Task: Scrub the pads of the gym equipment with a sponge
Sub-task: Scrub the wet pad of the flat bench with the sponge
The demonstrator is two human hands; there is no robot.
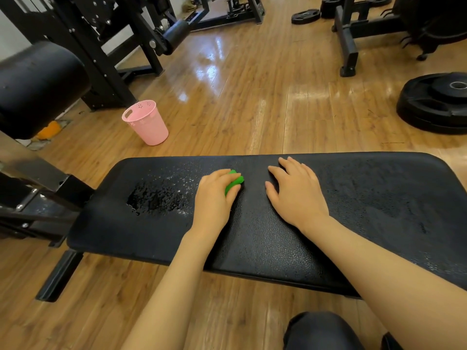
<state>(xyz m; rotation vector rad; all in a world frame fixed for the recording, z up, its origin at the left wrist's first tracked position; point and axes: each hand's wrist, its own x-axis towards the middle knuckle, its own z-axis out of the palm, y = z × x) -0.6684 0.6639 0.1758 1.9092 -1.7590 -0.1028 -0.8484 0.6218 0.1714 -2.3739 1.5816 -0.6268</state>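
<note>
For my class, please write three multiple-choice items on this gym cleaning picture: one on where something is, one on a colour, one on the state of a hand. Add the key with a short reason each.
1. Where does the pink plastic perforated basket stand?
A. On the bench pad
B. On the wooden floor beyond the bench
C. On the weight plates

2. What colour is the sponge in the left hand?
A. Yellow
B. Blue
C. Green

3. How does the right hand lie?
A. Flat on the black textured bench pad, fingers straight
B. Gripping the sponge
C. Raised in a fist

Key: 1 B, the basket sits on the floorboards behind the pad's far edge. 2 C, green shows between the curled fingers. 3 A, its palm rests on the pad, holding nothing.
</note>
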